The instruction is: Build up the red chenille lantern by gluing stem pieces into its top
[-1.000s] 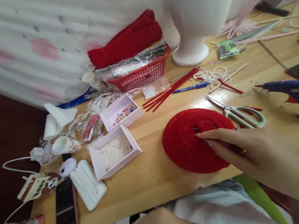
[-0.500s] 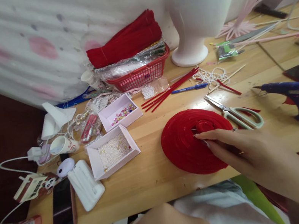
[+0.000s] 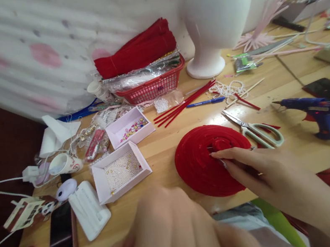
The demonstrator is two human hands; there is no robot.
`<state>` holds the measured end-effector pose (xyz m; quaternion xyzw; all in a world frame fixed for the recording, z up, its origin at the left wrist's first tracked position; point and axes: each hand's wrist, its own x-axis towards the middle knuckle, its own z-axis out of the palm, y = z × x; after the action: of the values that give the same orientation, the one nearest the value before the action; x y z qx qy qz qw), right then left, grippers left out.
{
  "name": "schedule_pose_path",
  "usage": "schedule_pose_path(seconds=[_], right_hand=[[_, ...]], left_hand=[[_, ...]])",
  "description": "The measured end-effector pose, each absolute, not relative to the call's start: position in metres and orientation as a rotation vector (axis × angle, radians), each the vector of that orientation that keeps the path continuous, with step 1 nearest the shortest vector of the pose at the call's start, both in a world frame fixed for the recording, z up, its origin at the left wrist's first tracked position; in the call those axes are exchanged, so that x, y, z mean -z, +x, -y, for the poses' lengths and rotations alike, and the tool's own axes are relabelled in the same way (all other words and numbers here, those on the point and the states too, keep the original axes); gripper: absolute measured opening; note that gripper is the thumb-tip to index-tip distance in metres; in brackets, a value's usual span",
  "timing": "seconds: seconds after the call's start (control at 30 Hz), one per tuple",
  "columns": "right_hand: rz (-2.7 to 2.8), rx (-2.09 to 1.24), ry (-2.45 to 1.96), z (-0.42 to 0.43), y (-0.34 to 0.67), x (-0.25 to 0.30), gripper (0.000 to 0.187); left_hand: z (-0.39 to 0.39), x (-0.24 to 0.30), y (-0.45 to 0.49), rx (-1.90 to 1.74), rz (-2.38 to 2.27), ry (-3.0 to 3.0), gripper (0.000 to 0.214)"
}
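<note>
A red, fuzzy coiled disc [image 3: 195,167] lies on the table, with a small raised ring [image 3: 221,143] near its middle. My right hand [image 3: 252,165] rests over the disc's right side, thumb and forefinger pinched together beside that ring. A thin, shiny sliver shows at the fingertips, too small to name. Close to the camera, my left hand [image 3: 177,232] is large and blurred at the bottom centre, apart from the disc. Its knuckles show, but the fingertips are hidden. Scissors [image 3: 255,129] with pale handles lie just right of the disc.
A blue glue gun [image 3: 318,109] stands at the right. Left of the disc are a box of small beads [image 3: 122,169], a box of gems [image 3: 129,127] and a phone [image 3: 60,239]. Behind are red stems [image 3: 185,105], a red basket [image 3: 155,89] and a white foam head [image 3: 216,16].
My left hand has risen further into view from the bottom edge. The view has shifted slightly; my right hand keeps its pinch at the same spot on the disc.
</note>
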<state>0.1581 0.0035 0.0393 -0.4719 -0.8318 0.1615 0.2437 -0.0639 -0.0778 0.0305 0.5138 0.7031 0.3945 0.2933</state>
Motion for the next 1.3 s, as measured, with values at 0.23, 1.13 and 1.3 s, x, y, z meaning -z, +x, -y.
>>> schedule_pose_path(seconds=[0.23,1.13,1.3], right_hand=[[2.302,-0.481,-1.333,-0.001,0.156,-0.044,0.026],[2.137,-0.295,-1.267,0.006,0.150,-0.028,0.026],[2.092,-0.277,-1.235,0.009,0.153,-0.025,0.025]], left_hand=[[0.000,-0.005,-0.050,-1.297,-1.506,1.467,0.015],[0.002,-0.002,-0.083,-1.625,-1.539,1.556,0.036],[0.002,-0.010,-0.090,-1.544,-1.553,1.493,0.054]])
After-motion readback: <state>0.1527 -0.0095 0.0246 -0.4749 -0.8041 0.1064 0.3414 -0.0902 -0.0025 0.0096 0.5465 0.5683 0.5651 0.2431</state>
